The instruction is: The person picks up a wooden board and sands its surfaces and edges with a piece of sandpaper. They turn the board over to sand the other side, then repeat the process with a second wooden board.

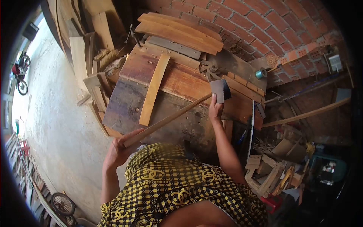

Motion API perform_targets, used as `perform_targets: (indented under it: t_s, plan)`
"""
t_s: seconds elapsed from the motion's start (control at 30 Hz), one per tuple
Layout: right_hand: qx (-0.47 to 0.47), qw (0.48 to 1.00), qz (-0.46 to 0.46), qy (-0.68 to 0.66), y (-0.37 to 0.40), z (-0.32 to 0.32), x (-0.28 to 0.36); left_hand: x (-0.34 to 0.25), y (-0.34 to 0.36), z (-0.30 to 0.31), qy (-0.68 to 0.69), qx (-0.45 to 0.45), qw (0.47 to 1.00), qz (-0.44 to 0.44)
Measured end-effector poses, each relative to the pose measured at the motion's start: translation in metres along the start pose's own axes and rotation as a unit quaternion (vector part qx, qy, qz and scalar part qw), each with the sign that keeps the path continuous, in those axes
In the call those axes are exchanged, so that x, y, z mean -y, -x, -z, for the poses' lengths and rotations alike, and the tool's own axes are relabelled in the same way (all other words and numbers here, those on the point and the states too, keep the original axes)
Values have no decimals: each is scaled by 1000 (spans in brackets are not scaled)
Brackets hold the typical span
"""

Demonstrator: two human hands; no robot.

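Across the worn, stained wooden table (181,81), a long thin pale wooden stick (170,118) runs from 7 o'clock up toward 1 o'clock. Left hand (120,148) is closed round its near end, probably to steady it. Right hand (215,109) pinches a grey rectangular sheet (220,90), sandpaper by the look, at the stick's far end, seemingly for rubbing. A short flat pale plank (153,90) lies on the table at 11 o'clock.
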State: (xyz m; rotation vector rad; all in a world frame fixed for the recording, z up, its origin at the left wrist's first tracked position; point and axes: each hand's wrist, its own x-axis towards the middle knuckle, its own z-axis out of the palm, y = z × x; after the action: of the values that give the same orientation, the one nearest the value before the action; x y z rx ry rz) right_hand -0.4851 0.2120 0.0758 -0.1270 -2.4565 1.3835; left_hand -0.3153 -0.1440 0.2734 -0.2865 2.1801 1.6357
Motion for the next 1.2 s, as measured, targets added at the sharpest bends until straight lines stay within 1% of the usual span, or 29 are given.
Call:
perform_targets:
  t_s: [0.03, 0.07, 0.1, 0.13, 0.17, 0.2, 0.23, 0.27, 0.3, 0.33, 0.37, 0.4, 0.43, 0.47, 0.5, 0.53, 0.6, 0.63, 0.67, 0.7, 0.77, 0.8, 0.87, 0.9, 0.93, 1.03, 1.07, 1.13, 1.2]
  plan:
    - [-17, 1000, 1, -6, -1, 1, 19, -1, 0, 0, -24, -5, 1000, -15]
    - [45, 998, 1, -41, 5, -1, 39, -5, -1, 1, -48, -11, 998, -31]
    - [106, 991, 3, -77, 13, -4, 69, -13, -1, 2, -88, -12, 996, -20]
    - [115, 980, 124, -101, 34, -12, 101, -13, -3, 4, -80, -5, 996, -22]
    - [122, 955, 242, -117, 57, -15, 130, -11, -4, 5, -72, 3, 997, -22]
    - [168, 928, 296, -152, 71, -8, 155, -13, -4, 5, -72, 6, 997, -19]
    - [212, 893, 351, -184, 75, -4, 171, -6, -3, 7, -101, 1, 995, -21]
    - [196, 895, 356, -185, 69, -7, 161, -1, -4, 6, -88, 0, 996, -33]
    - [151, 923, 324, -144, 63, -10, 135, 2, -3, 3, -74, -2, 996, -42]
    - [107, 945, 292, -103, 55, -12, 106, 2, -3, 0, -68, -10, 997, -30]
    - [83, 974, 197, -71, 36, -13, 61, -2, -1, -1, -77, -14, 996, -29]
    - [60, 993, 99, -38, 16, -11, 30, -2, 0, -3, -89, -21, 995, -38]
    - [53, 993, 100, -41, 6, -5, 28, -1, 1, -4, -98, -27, 994, -45]
    - [31, 996, 67, -40, -1, 0, 27, -3, 3, -5, -103, -26, 993, -50]
    - [7, 999, 36, -40, -6, 1, 30, -7, 4, -3, -106, -21, 994, -26]
    - [43, 991, 119, -51, 4, -9, 41, -11, 1, -2, -108, -17, 994, -5]
    - [73, 968, 228, -72, 53, -18, 101, -10, 0, -1, -99, -13, 995, -18]
    - [104, 952, 263, -114, 73, -18, 124, -9, -1, 0, -86, -7, 996, -24]
    - [135, 931, 300, -156, 81, -18, 137, -13, 1, 0, -112, -8, 993, -32]
    - [127, 931, 304, -157, 76, -20, 131, -12, 0, -1, -117, -8, 992, -39]
    - [72, 948, 285, -122, 66, -25, 95, -3, 0, -4, -76, -6, 997, -34]
    - [44, 971, 222, -82, 50, -23, 73, -1, 0, -3, -76, -2, 997, -20]
    - [10, 994, 110, -3, 13, -11, 16, 1, 1, -4, -110, -9, 994, -29]
    - [-46, 994, 95, 9, -1, -2, 2, 1, 0, -4, -137, -18, 990, -36]
    - [-68, 993, 89, 26, -12, 4, -16, 2, -1, -3, -139, -18, 989, -39]
    - [-57, 993, 98, 28, -24, 13, -12, 7, -6, 3, -129, -21, 991, -35]
    - [-57, 994, 84, 31, -24, 13, -8, 9, -7, 5, -122, -15, 992, -41]
    - [-85, 989, 107, 48, -21, 7, -12, 14, -10, 7, -115, -8, 992, -53]
    - [-111, 983, 128, 65, -23, 4, -12, 16, -12, 6, -27, -2, 999, -22]
